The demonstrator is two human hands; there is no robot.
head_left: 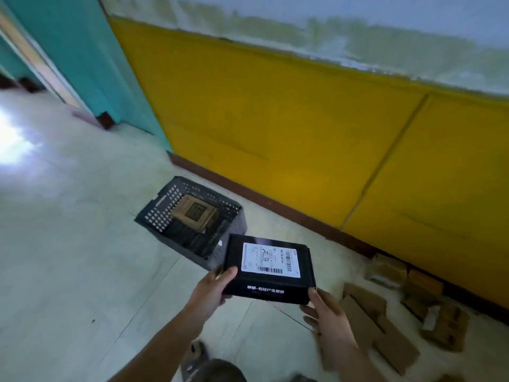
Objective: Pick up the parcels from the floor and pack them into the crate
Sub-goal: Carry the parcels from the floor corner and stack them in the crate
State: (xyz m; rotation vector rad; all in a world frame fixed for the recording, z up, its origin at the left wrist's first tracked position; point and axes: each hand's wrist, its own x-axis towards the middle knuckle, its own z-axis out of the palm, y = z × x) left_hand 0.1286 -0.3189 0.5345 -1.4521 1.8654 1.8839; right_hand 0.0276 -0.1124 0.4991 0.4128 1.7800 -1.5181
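A flat black parcel with a white shipping label on top is held level in the air, just in front of the crate. My left hand grips its near left corner, thumb on top. My right hand holds its near right corner from below and the side. The black perforated crate stands on the floor near the wall, with one brown cardboard parcel lying inside it.
Several brown cardboard parcels lie on the pale floor at the right, along the yellow wall panel. A teal door frame stands at the left. My foot shows at the bottom edge.
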